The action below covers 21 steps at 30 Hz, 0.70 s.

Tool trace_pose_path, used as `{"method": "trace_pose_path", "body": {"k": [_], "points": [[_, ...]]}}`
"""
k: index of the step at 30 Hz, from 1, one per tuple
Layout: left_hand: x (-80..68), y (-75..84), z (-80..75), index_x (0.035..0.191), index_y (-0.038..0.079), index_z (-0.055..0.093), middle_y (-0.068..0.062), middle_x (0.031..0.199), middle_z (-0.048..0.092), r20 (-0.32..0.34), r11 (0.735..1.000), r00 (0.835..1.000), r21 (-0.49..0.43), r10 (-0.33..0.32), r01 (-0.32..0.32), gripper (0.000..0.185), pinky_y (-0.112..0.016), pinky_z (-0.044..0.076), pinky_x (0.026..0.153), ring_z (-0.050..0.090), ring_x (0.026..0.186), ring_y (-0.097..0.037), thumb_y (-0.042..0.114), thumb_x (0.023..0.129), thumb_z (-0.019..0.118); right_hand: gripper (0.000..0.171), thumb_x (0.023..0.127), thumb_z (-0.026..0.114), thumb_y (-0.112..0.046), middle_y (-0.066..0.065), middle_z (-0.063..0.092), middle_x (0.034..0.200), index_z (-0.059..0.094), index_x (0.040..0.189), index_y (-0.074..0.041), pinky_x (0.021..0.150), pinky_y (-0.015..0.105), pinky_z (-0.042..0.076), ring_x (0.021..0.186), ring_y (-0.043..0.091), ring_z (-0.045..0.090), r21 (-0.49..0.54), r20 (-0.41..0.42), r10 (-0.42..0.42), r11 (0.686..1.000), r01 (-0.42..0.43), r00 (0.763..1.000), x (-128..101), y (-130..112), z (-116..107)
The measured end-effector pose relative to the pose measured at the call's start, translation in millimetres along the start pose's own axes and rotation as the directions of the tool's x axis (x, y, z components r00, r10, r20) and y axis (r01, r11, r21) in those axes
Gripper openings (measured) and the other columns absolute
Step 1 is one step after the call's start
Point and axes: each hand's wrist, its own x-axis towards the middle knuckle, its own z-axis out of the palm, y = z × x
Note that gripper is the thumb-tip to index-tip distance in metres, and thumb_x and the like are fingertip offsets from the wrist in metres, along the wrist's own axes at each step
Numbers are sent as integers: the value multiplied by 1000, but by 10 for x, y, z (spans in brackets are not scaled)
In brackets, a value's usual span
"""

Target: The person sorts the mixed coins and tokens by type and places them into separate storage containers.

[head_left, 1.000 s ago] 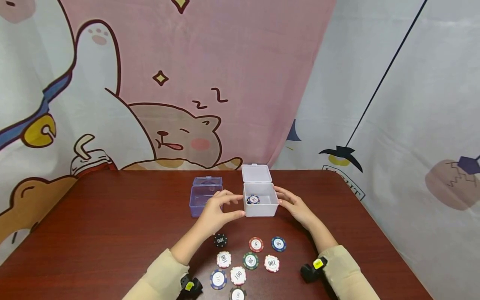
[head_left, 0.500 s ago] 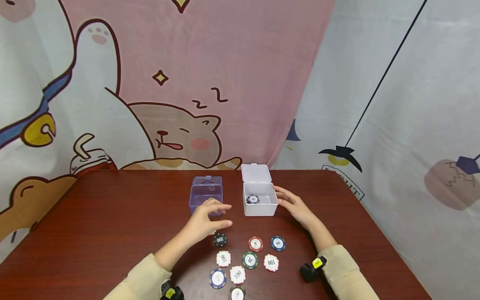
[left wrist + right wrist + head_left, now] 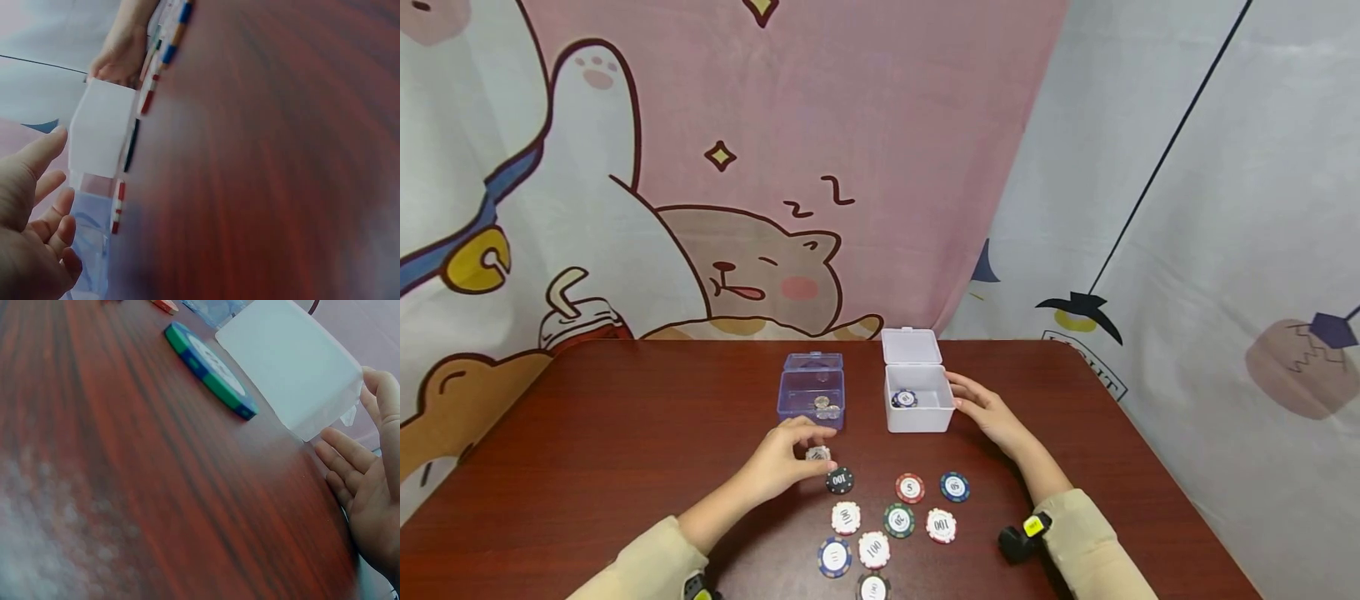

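My left hand (image 3: 778, 458) hovers over the table by a white poker chip (image 3: 817, 453), fingers and thumb spread either side of it. In the left wrist view that hand holds nothing, and the red-and-white chip edge (image 3: 118, 207) lies beyond the fingers. My right hand (image 3: 988, 414) rests its fingertips against the right side of a white plastic box (image 3: 919, 421), whose lid stands raised at the back. Inside that box lies a blue-and-white chip (image 3: 905, 398). A black chip (image 3: 840, 480) sits just right of the left thumb.
Left of the white box stands a clear blue box (image 3: 786, 400) with its lid up and some small round pieces inside. Red (image 3: 910, 488), blue-green (image 3: 955, 487), green (image 3: 899, 520) and several other chips lie nearer on the brown table (image 3: 647, 433). A patterned cloth hangs behind.
My left hand has moved from the white box's left side, left and nearer, to the white chip, uncovering the blue box's front. My right hand stays at the white box.
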Motion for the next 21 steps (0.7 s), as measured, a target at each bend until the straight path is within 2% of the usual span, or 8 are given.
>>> {"method": "trace_pose_path", "body": {"k": [7, 12, 21], "points": [[-68, -56, -30, 109, 1, 71, -1, 83, 58, 30, 996, 999, 89, -14, 12, 44, -32, 41, 70, 48, 80, -22, 16, 70, 85, 49, 97, 52, -3, 30, 47, 134, 39, 144, 1, 100, 56, 31, 123, 43, 44, 1, 1, -5, 1000, 5, 1000, -2, -8, 2], [-106, -92, -31, 111, 2, 70, 2, 83, 55, 40, 991, 999, 135, -31, 25, 46, -29, 37, 69, 44, 80, -19, 21, 72, 84, 49, 97, 52, -3, 30, 47, 134, 39, 144, 1, 100, 56, 31, 123, 43, 44, -2, 0, -9, 1000, 9, 1000, -4, -9, 3], [-164, -158, -40, 111, 3, 70, 5, 84, 55, 33, 976, 999, 216, -25, 17, 47, -31, 37, 70, 46, 81, -17, 21, 70, 85, 49, 97, 52, -3, 30, 47, 135, 38, 144, 1, 100, 58, 30, 124, 44, 43, 4, 9, -12, 1000, 12, 1000, 3, 8, -4]]}}
